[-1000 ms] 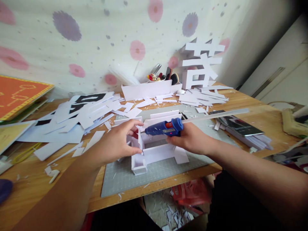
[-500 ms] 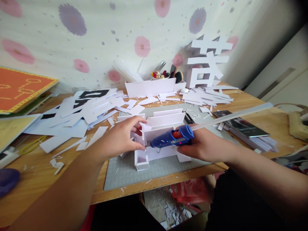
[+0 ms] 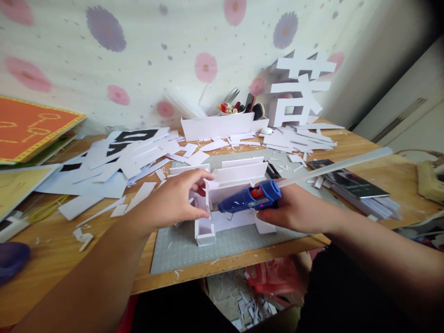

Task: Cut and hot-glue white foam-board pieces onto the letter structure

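Note:
In my right hand (image 3: 298, 208) is a blue hot glue gun (image 3: 244, 198), with a long translucent glue stick (image 3: 336, 166) sticking out of its back. Its nozzle points left, over a white foam-board structure (image 3: 236, 222) with upright walls. My left hand (image 3: 176, 194) curves round the structure's left side, thumb and fingers closed on a thin upright foam-board wall (image 3: 207, 200). Part of that wall is hidden behind the fingers. Under the structure lies a grey-green cutting mat (image 3: 173, 254).
White board offcuts (image 3: 138, 155) litter the wooden table (image 3: 104, 259). A white box (image 3: 218, 127) with pens stands behind, beside a finished white foam-board character (image 3: 298, 88). On the right is a dark booklet (image 3: 347, 178) on a stack; an orange board (image 3: 34, 129) lies left.
Almost nothing differs. The whole view has shifted very slightly; both hands and the glue gun keep their places over the structure.

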### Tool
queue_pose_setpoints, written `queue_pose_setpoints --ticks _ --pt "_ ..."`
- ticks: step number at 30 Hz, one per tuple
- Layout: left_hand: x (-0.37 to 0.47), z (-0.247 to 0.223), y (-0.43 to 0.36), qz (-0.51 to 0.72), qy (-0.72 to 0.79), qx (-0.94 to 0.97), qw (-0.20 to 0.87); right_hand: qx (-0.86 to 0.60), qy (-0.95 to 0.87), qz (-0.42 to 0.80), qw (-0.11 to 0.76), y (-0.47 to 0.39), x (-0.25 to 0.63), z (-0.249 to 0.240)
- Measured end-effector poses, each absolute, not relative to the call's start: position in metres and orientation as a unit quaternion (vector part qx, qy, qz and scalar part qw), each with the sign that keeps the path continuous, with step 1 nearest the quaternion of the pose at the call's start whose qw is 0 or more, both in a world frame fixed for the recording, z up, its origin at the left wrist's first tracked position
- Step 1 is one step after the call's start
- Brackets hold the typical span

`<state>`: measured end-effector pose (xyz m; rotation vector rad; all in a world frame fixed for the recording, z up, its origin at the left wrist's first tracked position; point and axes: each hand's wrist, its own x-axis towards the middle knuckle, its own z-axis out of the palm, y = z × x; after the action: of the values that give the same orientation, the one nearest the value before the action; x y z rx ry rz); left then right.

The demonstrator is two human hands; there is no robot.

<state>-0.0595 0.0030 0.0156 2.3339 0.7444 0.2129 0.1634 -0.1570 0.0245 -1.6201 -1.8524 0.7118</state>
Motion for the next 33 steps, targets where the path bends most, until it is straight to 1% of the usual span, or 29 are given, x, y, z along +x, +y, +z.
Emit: queue_pose_setpoints --ticks 18,33 --pt "-0.0608 0.0195 -0.0020 0.086 0.277 0.911 0.294 -0.601 -0.690 0.277 0.293 -0.1580 0.1626 0.0247" --pt "-0.0607 0.0183 -0.0009 0.086 0.281 0.907 0.300 -0.603 -0.693 0.270 0.291 -0.1582 0.1610 0.0273"
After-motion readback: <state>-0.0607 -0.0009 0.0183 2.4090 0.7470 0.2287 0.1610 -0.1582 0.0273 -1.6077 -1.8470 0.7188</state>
